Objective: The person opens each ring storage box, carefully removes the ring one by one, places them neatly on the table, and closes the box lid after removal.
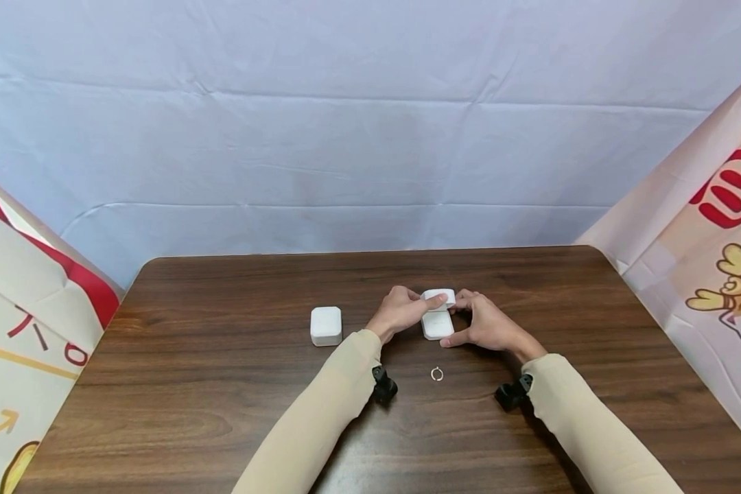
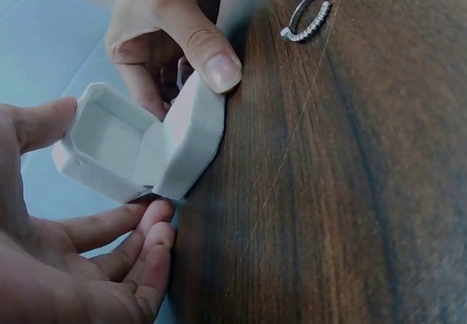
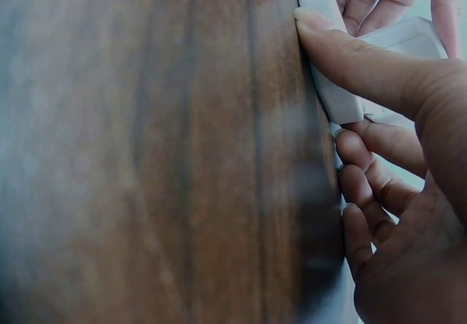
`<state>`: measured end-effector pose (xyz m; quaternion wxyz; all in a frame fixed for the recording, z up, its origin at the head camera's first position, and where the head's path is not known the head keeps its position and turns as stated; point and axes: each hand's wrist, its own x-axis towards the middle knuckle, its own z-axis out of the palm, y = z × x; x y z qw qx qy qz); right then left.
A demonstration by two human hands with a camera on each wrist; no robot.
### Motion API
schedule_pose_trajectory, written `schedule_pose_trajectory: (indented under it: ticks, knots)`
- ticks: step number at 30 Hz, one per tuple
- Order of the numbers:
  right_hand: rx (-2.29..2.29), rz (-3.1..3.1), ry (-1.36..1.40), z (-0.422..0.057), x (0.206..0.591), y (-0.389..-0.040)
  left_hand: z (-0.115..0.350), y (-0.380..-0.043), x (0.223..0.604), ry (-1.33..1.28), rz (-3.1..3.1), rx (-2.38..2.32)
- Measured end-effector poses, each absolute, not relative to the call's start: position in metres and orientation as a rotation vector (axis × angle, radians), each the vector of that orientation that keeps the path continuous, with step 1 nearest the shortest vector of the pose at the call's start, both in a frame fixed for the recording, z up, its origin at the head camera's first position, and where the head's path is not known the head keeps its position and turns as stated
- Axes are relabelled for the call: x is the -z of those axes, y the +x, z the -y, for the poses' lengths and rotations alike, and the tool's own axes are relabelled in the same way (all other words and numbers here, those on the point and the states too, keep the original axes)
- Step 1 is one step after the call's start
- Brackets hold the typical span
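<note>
A white ring box (image 1: pixel 438 328) stands on the table with its lid raised on the hinge. My left hand (image 1: pixel 400 313) holds the lid, the thumb on its front edge and the other fingers behind, near the hinge. Around the base my right hand (image 1: pixel 489 325) keeps a grip, thumb at the near side and fingers toward the back. In the left wrist view the lid's hollow inside (image 2: pixel 109 138) shows, while the base's interior is mostly turned away. A ring (image 2: pixel 317 26) set with small stones lies on the wood, nearer me than the box and touched by neither hand.
A second white box (image 1: pixel 326 325), closed, sits to the left of my left hand. The brown wooden table (image 1: pixel 191 384) has a white cloth (image 1: pixel 346 137) hanging behind its far edge. Printed cloths hang at both sides.
</note>
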<state>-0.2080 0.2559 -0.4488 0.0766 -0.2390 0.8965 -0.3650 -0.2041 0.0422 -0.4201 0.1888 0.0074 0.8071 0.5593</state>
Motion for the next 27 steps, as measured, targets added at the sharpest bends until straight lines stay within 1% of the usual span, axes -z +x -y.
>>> schedule_pose_trajectory:
  ticks: [15,27]
  knots:
    - [1.074,-2.699,-0.704,-0.2565,0.4475,-0.2065,-0.043,-0.2042,0.4248,0.004,-2.227,-1.648]
    - [1.092,-2.68,-0.69,-0.2557,0.4467,-0.2063,-0.0389,-0.204,0.4271,0.076,-2.209,-1.678]
